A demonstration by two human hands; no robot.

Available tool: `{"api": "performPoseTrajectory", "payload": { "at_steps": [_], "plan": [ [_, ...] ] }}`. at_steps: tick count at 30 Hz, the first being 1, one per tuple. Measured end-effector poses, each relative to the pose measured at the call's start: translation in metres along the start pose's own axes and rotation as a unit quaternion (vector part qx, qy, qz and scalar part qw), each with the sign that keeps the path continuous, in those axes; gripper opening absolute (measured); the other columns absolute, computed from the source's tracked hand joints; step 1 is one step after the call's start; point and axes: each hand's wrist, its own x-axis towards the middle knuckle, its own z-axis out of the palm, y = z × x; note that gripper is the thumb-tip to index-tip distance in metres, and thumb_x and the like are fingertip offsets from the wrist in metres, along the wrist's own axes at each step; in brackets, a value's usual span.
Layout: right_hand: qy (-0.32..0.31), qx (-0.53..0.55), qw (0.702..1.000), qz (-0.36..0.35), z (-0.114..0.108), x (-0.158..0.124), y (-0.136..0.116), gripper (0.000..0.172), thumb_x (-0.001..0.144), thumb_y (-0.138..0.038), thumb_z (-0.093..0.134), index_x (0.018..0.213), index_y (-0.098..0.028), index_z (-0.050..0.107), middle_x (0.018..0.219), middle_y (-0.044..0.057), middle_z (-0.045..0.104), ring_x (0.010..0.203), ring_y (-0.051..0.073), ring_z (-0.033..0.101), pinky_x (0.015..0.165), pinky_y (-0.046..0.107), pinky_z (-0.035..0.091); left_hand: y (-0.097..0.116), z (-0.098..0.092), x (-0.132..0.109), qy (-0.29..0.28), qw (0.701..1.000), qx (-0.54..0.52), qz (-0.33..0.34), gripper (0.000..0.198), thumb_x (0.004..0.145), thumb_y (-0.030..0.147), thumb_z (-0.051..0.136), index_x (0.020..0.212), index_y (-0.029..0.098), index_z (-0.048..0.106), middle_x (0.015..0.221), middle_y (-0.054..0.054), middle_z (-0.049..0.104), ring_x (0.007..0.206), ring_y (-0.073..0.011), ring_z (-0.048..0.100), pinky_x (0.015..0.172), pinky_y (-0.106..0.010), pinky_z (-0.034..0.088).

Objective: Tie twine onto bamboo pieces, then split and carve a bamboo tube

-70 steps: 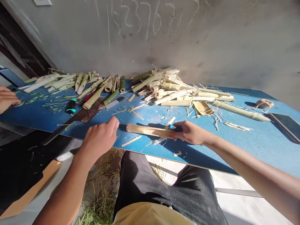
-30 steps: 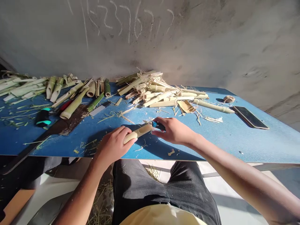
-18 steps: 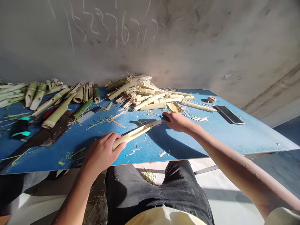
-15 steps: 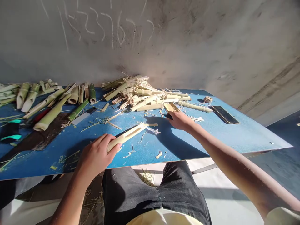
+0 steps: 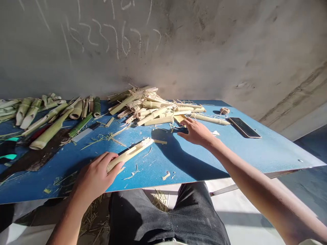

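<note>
1. The left hand [image 5: 95, 178] is curled closed around the near end of a pale bamboo piece [image 5: 129, 153], holding it firmly at about eight o'clock from the middle of the view, slanting across the blue table [image 5: 194, 163].
2. The right hand [image 5: 195, 132] is open with its fingers spread, at about three o'clock, just short of a pile of bamboo strips [image 5: 145, 107] at eleven o'clock. No tool clearly shows in it, though its palm side is hidden.
3. A long slot runs along the bamboo piece, so shaping looks part-way done. The next move seems to call for a cutting tool in the free right hand.
4. A phone [image 5: 244, 127] and a ball of twine [image 5: 224, 110] lie further out at about three o'clock.
</note>
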Motion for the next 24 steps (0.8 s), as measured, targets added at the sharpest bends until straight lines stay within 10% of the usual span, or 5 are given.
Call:
{"api": "performPoseTrajectory", "payload": {
  "at_steps": [5, 9, 17, 24],
  "plan": [
    [0.009, 0.105, 0.958, -0.267, 0.009, 0.02, -0.072, 0.048, 0.102, -0.042, 0.064, 0.143, -0.016, 0.062, 0.134, 0.016, 0.069, 0.12, 0.032, 0.066, 0.102, 0.045, 0.053, 0.005, -0.006, 0.001, -0.024, 1.0, -0.013, -0.006, 0.024, 0.104, 0.045, 0.05, 0.103, 0.024, 0.062, 0.1, -0.006, 0.075, 0.088, -0.0231, 0.071, 0.078, -0.031, 0.05],
    [-0.035, 0.201, 0.93, -0.307, 0.026, 0.042, -0.097, 0.023, 0.103, -0.032, 0.064, 0.118, -0.019, 0.077, 0.124, 0.012, 0.075, 0.107, 0.025, 0.072, 0.096, 0.038, 0.055, 0.006, -0.007, 0.001, -0.022, 1.0, -0.008, -0.004, 0.023, 0.104, 0.044, 0.051, 0.101, 0.024, 0.062, 0.098, -0.005, 0.075, 0.087, -0.0227, 0.07, 0.077, -0.031, 0.048],
    [-0.004, 0.23, 0.961, -0.155, 0.012, 0.039, -0.069, 0.033, 0.111, -0.037, 0.049, 0.114, -0.014, 0.073, 0.106, 0.009, 0.079, 0.092, 0.017, 0.072, 0.083, 0.025, 0.054, 0.003, -0.006, 0.001, -0.018, 1.0, -0.014, 0.002, 0.023, 0.104, 0.046, 0.052, 0.099, 0.025, 0.061, 0.094, -0.004, 0.074, 0.081, -0.0222, 0.07, 0.071, -0.031, 0.047],
    [0.04, -0.019, 0.986, 0.162, -0.016, 0.081, 0.05, 0.028, 0.097, -0.035, 0.065, 0.104, -0.013, 0.081, 0.097, 0.015, 0.08, 0.094, 0.028, 0.073, 0.079, 0.033, 0.053, -0.004, -0.001, -0.002, -0.01, 1.0, -0.024, 0.015, 0.027, 0.105, 0.049, 0.051, 0.103, 0.025, 0.063, 0.095, -0.003, 0.073, 0.081, -0.0216, 0.068, 0.073, -0.032, 0.046]
  ]
}}
